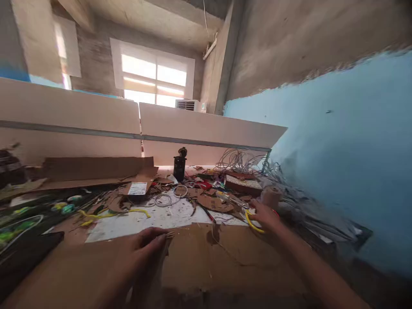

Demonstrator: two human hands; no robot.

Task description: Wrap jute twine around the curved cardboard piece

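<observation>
My left hand (149, 243) is closed in a pinch over the near cardboard sheet (231, 253). From its fingertips stick out the ends of a few small, thin, pale strips (170, 235), whose kind I cannot make out. Reaching to the right side of the table, my right hand (265, 216) has its fingers closed at the yellow-handled scissors (253, 224). Their metal part points away to the left, among scraps. A thin string (225, 249) trails over the cardboard between the hands.
A black bottle-shaped object (179, 166) stands behind the scraps. Coiled white wire (162, 200), yellow cord (138, 211) and round-cut cardboard (215, 203) litter the white tabletop (128, 225). A brown roll (271, 196) stands beyond my right hand, and a pale partition (199, 122) borders the back.
</observation>
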